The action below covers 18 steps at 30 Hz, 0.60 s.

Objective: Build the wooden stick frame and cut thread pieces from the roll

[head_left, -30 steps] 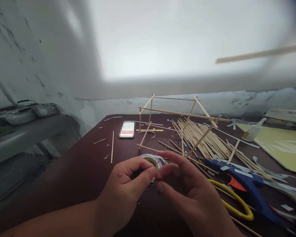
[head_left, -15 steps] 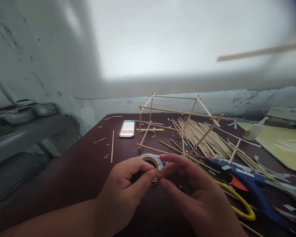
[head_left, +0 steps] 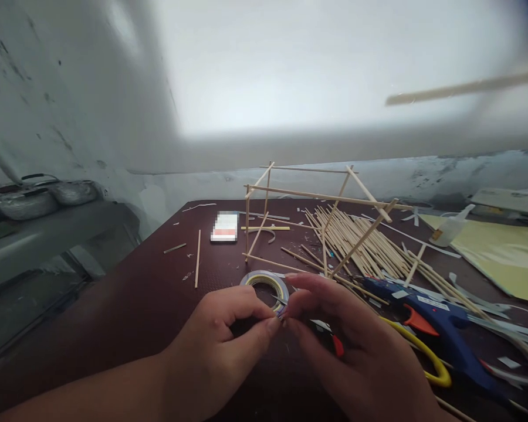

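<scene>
At the near middle of the table my left hand [head_left: 240, 340] is closed, thumb and forefinger pinched together. My right hand [head_left: 338, 334] meets it there, its thumb and fingertips also pinched. Between the fingertips shows a tiny purplish bit [head_left: 281, 312], with a thin dark sliver beside it; its kind is too small to make out. Just beyond the fingers lies a roll of tape [head_left: 251, 281], flat on the table. Behind it stands an open box-shaped frame of thin wooden sticks [head_left: 312, 193]. A red piece [head_left: 338, 346] peeks out under my right hand, mostly hidden.
A pile of wooden sticks [head_left: 361, 243] lies right of the frame. Nearer are a blue glue gun [head_left: 444, 313] and a yellow handle loop [head_left: 442, 375]. A glue bottle [head_left: 444, 231] stands by yellow paper [head_left: 497, 258]. A phone [head_left: 224, 227] lies at the back left.
My joined fingertips have come slightly lower, uncovering more of the tape roll. The red piece under my right hand now shows. The whole view has shifted a little.
</scene>
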{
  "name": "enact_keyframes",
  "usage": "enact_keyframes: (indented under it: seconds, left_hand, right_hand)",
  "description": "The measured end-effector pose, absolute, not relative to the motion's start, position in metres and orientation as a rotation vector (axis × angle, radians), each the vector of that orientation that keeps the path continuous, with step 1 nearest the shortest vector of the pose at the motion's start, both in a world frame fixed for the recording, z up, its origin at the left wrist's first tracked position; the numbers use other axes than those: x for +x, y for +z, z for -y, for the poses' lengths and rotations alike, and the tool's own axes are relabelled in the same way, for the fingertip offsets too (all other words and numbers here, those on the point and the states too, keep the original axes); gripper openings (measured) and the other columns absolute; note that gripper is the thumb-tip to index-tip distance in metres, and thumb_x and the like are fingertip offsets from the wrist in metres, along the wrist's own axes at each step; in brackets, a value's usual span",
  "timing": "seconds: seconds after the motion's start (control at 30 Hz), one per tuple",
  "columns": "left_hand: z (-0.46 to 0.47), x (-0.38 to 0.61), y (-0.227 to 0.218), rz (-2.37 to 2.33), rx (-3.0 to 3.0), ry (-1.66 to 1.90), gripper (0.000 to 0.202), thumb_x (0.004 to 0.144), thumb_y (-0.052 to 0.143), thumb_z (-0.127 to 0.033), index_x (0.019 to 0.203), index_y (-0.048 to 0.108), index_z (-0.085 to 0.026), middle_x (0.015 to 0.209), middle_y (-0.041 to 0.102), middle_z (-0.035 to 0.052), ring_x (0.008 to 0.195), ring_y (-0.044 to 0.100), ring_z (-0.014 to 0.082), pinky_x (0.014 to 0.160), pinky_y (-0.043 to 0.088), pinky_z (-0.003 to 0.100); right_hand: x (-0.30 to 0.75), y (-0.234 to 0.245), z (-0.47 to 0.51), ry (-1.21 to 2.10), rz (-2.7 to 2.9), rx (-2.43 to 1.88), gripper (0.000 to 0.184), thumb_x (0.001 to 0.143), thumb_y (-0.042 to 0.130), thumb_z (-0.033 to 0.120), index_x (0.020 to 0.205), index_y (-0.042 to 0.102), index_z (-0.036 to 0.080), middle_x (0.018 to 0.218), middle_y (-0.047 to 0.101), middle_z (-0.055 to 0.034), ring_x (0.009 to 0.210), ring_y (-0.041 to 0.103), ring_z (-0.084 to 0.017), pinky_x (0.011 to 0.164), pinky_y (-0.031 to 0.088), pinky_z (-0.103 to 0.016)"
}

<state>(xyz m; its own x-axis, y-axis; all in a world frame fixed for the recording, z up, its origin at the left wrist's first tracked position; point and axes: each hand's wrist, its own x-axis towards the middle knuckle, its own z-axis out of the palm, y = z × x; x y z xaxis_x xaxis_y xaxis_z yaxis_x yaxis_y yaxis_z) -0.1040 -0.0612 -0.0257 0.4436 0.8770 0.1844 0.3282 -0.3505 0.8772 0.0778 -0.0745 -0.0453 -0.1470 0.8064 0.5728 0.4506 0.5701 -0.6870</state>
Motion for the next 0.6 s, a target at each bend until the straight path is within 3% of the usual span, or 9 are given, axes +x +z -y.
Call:
enact_keyframes:
  seconds: [0.33,0.6]
  left_hand:
    - [0.0621,-0.1037,-0.0247,-1.018,1.848,0.807,0.021,0.088,0.056,-0.026,0.074,0.067,-0.014,0.080,0.064,0.0052,0.077,0.056,0.0179,0.071,0.043,0.031]
    - [0.0594,-0.1031,-0.0245,-0.972,1.762,0.870,0.020,0.086,0.055,-0.026,0.071,0.060,-0.015,0.080,0.062,0.0055,0.077,0.055,0.0184,0.071,0.042,0.032]
  right_hand:
    - [0.0787,-0.0499,0.0714,0.495,1.757,-1.009,0.045,0.085,0.058,0.013,0.120,0.050,0.039,0.088,0.067,0.0099,0.080,0.067,-0.005,0.079,0.052,-0.013]
    - [0.0781,-0.0555,0.0745,0.463,1.755,-0.950,0.051,0.083,0.055,0.011,0.126,0.046,0.036,0.115,0.064,0.0033,0.104,0.064,-0.011,0.096,0.051,-0.021]
